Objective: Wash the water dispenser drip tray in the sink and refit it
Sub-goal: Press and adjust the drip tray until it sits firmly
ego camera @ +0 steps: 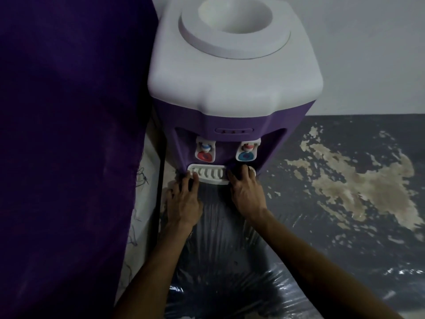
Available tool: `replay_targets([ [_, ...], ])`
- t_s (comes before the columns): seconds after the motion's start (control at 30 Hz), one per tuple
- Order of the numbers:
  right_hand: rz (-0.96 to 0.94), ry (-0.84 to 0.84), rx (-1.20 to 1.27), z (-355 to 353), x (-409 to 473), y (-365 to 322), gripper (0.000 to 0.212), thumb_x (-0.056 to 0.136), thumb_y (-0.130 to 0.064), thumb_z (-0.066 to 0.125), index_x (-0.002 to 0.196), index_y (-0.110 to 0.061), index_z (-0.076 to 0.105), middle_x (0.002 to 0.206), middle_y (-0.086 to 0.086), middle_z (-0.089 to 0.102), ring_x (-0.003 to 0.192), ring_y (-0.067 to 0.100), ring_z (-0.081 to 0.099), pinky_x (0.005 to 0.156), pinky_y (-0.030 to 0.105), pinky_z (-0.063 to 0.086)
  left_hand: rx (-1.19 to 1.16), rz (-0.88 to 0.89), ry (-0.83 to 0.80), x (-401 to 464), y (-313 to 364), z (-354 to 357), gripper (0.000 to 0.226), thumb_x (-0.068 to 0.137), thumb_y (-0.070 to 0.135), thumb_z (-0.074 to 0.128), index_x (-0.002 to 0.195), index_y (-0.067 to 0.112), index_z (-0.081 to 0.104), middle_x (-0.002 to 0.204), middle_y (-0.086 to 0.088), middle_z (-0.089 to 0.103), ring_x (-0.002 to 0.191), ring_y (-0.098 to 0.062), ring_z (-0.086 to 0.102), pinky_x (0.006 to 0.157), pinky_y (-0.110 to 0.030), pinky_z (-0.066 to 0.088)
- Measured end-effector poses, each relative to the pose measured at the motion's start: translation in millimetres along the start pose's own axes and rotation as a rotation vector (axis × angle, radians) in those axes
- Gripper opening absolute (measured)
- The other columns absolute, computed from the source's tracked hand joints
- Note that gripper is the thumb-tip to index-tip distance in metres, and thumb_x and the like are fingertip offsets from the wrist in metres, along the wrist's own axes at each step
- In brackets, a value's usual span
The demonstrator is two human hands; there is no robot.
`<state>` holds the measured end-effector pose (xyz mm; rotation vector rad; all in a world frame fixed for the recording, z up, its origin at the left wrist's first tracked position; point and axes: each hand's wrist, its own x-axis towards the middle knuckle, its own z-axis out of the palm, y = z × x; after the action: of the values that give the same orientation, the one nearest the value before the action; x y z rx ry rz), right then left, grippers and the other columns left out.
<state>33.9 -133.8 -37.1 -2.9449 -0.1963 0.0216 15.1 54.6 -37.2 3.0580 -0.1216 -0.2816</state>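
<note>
Two bare forearms nearest the lens, reaching forward over crinkled, glossy dark plastic sheeting that covers whatever the unit stands on.

Left hand has its fingers curled on the left end of the white slotted plastic drip tray. Right hand lies over the tray's right end, fingers reaching into the recess. Both hands touch the tray. Light is dim, so I can't tell whether either hand truly clamps it or only rests on it.

The tray sits in its slot at the foot of the purple-bodied, white-topped plastic water dispenser, just below the two taps: red-paddle tap on the left, blue-paddle tap on the right.

Risks, judged from here:
- The dispenser carries no bottle, so it is probably light. A hard tug or shove on the tray could slide the whole unit on the slick sheeting.
- Uneven force from the two hands could skew the tray and jam it in the slot.
- Any water in the tray could spill if it tips.
- Knuckles pass close under the tap paddles and could knock one.

Materials: tray rigid, matte, rounded rectangle with parallel ribs. Dispenser top smooth, with a round well. Dark purple cloth hangs at left, with frayed threads at its edge. Dark floor paint flaked in pale patches.
</note>
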Motion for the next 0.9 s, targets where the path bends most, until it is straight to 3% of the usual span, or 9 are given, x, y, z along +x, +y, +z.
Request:
replay_targets([
  [0.17,0.043,-0.009,0.081,1,9,2,0.048,0.088,-0.014,0.060,0.136,-0.014,0.055,0.142,0.022,0.040,0.125,0.046,0.044,0.096,0.053,0.051,-0.002,-0.026,-0.009,-5,8,-3,0.079,0.087,0.036,0.055,0.154,0.016,0.017,0.159,-0.011,0.019,0.136,-0.040,0.030,0.109,-0.054,0.029],
  [0.33,0.090,0.084,0.256,5,2,5,0.047,0.090,-0.015,0.060,0.137,-0.020,0.057,0.133,0.019,0.044,0.120,0.040,0.050,0.095,0.049,0.052,-0.012,0.018,0.039,-9,19,3,0.081,0.074,0.029,0.068,0.148,0.014,0.036,0.153,-0.014,0.034,0.128,-0.038,0.044,0.102,-0.054,0.038],
  [0.47,0.131,0.088,0.212,9,-14,15,0.060,0.089,-0.015,0.061,0.146,-0.020,0.045,0.142,0.020,0.036,0.118,0.039,0.051,0.088,0.049,0.056,-0.009,0.027,0.037,-9,21,4,0.083,0.077,0.029,0.066,0.151,0.017,0.030,0.155,-0.011,0.031,0.133,-0.035,0.039,0.103,-0.052,0.035],
  [0.6,0.246,0.168,0.176,13,-27,27,0.061,0.086,-0.009,0.066,0.143,-0.015,0.046,0.137,0.021,0.039,0.103,0.040,0.054,0.075,0.049,0.057,0.005,0.019,0.006,-9,22,2,0.083,0.081,0.030,0.061,0.153,0.019,0.022,0.159,-0.009,0.023,0.135,-0.035,0.034,0.105,-0.052,0.031],
  [0.7,0.259,0.141,0.149,10,-22,22,0.059,0.086,-0.006,0.064,0.142,-0.014,0.047,0.133,0.022,0.042,0.100,0.041,0.056,0.074,0.049,0.057,0.003,0.009,-0.015,-9,23,2,0.084,0.084,0.033,0.059,0.155,0.021,0.016,0.161,-0.008,0.015,0.138,-0.034,0.029,0.108,-0.052,0.028],
  [0.9,0.202,0.008,0.111,-2,-8,26,0.052,0.091,-0.015,0.058,0.142,-0.019,0.046,0.137,0.018,0.037,0.103,0.039,0.058,0.079,0.047,0.056,-0.021,0.001,0.019,-10,23,7,0.085,0.078,0.032,0.066,0.152,0.019,0.027,0.158,-0.010,0.025,0.134,-0.036,0.037,0.105,-0.054,0.033],
])
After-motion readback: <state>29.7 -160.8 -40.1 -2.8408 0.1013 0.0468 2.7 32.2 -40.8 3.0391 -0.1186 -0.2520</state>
